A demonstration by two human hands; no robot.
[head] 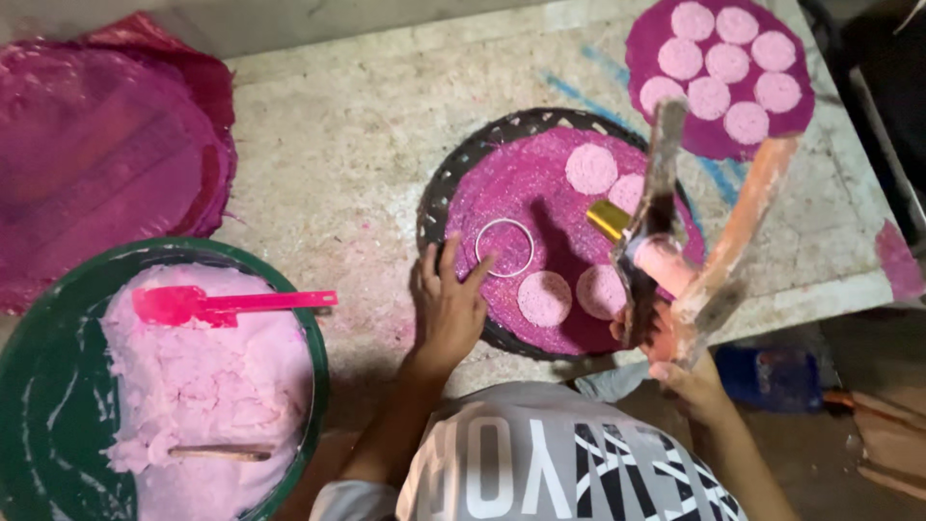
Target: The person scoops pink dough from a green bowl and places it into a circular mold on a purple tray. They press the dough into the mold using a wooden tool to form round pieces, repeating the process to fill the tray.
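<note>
My left hand [449, 307] rests with fingers spread on the edge of a round magenta sheet [540, 193], its fingertips against a thin metal ring [503, 248] lying on the sheet. The sheet lies on a dark woven tray [446, 188]. Several flat pale pink discs [590, 169] sit on it. My right hand [680, 362] grips two long flat sticks [743, 227] smeared with pink paste, raised over the tray's right side. A gold piece [608, 219] shows beside them.
A green basin [29, 386] of pink dough [193, 386] stands at the lower left, with a pink spatula [222, 304] and a wooden stick [220, 452] in it. Stacked magenta sheets [96, 154] lie at the left. Another sheet [719, 135] with pink discs lies at the top right.
</note>
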